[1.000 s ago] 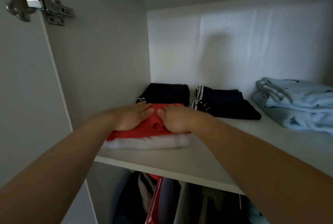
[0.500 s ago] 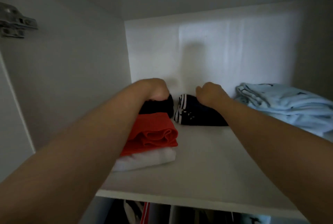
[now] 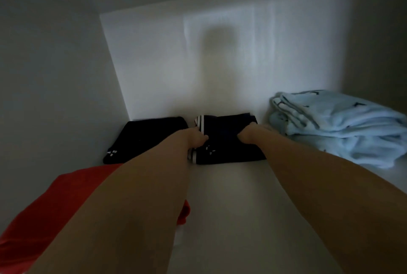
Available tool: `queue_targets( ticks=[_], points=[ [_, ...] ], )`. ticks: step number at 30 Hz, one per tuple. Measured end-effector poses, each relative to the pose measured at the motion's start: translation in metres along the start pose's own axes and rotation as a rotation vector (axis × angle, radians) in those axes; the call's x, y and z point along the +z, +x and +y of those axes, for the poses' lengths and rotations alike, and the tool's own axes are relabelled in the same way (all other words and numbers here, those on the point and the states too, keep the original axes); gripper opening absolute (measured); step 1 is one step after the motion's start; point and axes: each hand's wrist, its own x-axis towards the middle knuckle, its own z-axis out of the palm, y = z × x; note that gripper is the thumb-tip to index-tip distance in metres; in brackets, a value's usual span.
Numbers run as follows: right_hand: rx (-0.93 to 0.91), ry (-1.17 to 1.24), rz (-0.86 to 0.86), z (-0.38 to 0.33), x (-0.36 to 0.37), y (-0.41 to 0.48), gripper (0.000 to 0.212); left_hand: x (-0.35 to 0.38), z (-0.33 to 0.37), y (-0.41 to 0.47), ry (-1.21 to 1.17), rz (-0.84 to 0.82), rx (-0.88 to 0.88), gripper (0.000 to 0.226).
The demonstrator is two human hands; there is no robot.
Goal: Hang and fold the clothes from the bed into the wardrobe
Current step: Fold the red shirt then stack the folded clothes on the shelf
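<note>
Hands have left the red garment (image 3: 66, 196) they were pressing flat a second ago and reached deeper along the shelf (image 3: 231, 207). Both are now on the striped dark garment (image 3: 224, 139) at the back: the left hand (image 3: 197, 140) curls over its striped left edge and the right hand (image 3: 250, 136) curls onto its right side, apparently gripping it. The red piece looks settled, so this seems to be tidying or shifting an earlier fold. Counted: two hands and two dark folds, the plain dark garment (image 3: 145, 139) lying just left of the striped one. One red garment lies in front and to the left of it, with a sliver of one white garment (image 3: 178, 237) beneath. One pale blue bundle (image 3: 334, 126) sits just right of it.
</note>
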Motion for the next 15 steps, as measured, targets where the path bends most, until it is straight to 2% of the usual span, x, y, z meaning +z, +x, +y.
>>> queue_targets(
  ticks=[3, 6, 11, 15],
  points=[
    [0.0, 0.067, 0.038, 0.005, -0.003, 0.001, 0.071, 0.005, 0.0, 0.004, -0.058, 0.078, -0.008, 0.052],
    [-0.04, 0.154, 0.036, 0.004, -0.011, -0.008, 0.055, 0.004, -0.001, 0.008, -0.184, 0.061, -0.018, 0.052],
    [-0.059, 0.325, 0.139, 0.009, -0.018, -0.019, 0.047, 0.01, 0.01, -0.006, -0.368, 0.077, 0.009, 0.051],
    [-0.148, 0.431, 0.226, -0.004, -0.035, -0.036, 0.061, -0.019, 0.016, -0.017, -0.507, 0.119, 0.081, 0.047]
  ],
)
